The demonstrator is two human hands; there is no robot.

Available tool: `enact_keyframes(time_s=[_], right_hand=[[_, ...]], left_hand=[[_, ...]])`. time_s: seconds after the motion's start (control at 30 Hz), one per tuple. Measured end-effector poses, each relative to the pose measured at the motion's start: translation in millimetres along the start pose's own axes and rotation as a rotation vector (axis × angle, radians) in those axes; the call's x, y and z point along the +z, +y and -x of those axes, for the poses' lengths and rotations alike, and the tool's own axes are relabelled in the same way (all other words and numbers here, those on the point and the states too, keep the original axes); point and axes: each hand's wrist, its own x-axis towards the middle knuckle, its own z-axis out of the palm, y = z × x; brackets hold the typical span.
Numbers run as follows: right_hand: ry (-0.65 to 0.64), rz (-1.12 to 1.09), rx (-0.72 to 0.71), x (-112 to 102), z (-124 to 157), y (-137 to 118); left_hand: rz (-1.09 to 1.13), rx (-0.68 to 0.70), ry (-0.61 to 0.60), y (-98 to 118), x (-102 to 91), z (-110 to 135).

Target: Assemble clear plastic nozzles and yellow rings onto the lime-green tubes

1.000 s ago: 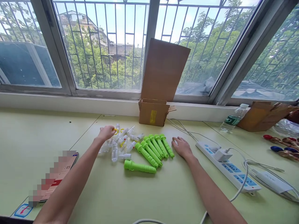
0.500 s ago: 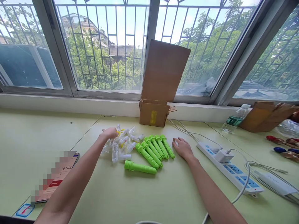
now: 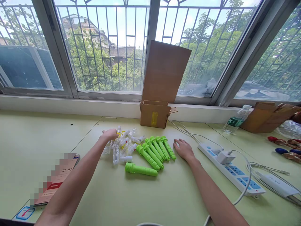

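Observation:
My left hand is at the left edge of a pile of clear plastic tubes with white ends and yellow bits among them. Its fingers point into the pile and are mostly hidden, so whether they hold a piece cannot be made out. My right hand lies on the table with its fingers extended and nothing in it. Just left of it, several bright green threaded plastic tubes lie slanted side by side. One more green tube lies apart, nearly crosswise, in front of them.
A cardboard box with a raised flap stands against the window sill. To the right are a power strip with a charger and cables, a water bottle and more cardboard. A phone lies beside my left forearm.
Both hands and the tubes stay where they were. The timer on the phone goes from 0:06 to 00:07.

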Motion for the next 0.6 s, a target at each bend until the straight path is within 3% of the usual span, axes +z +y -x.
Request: enact_keyframes(time_s=[0.6], right_hand=[[0.002, -0.014, 0.005, 1.4, -0.3, 0.2]], left_hand=[[0.028, -0.024, -0.067, -0.9, -0.4, -3.7]])
